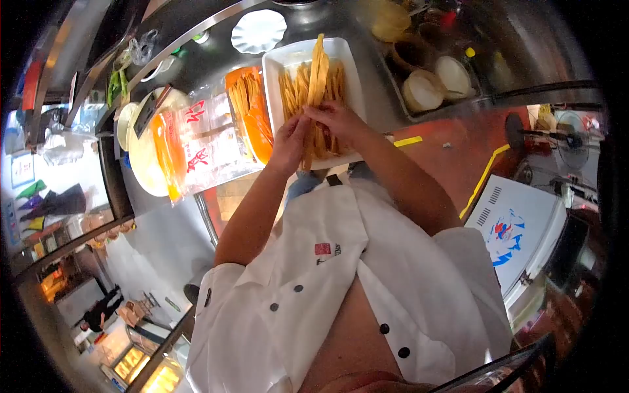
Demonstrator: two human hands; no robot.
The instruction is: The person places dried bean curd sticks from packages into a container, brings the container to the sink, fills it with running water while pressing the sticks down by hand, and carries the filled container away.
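Yellowish dried strips (319, 69) are pinched in both curled hands (289, 141) (335, 119) over a white tray (353, 75) of similar strips (287, 88).

A wide fisheye view bends straight edges into curves, most strongly toward the rim, and black fills the corners of the frame. The middle is evenly lit and fairly clear, with soft shading in the folds of the white jacket (419, 288). The fluted plate (259, 31) at the top burns out almost to flat white, and the clear plastic bag (209, 141) left of centre catches shiny glare. At the far left, a bright panel (98, 173) washes pale. Warm yellow light glows from cabinets (131, 363) at lower left. The upper right sinks into dimness around the containers (422, 90), their details murky.
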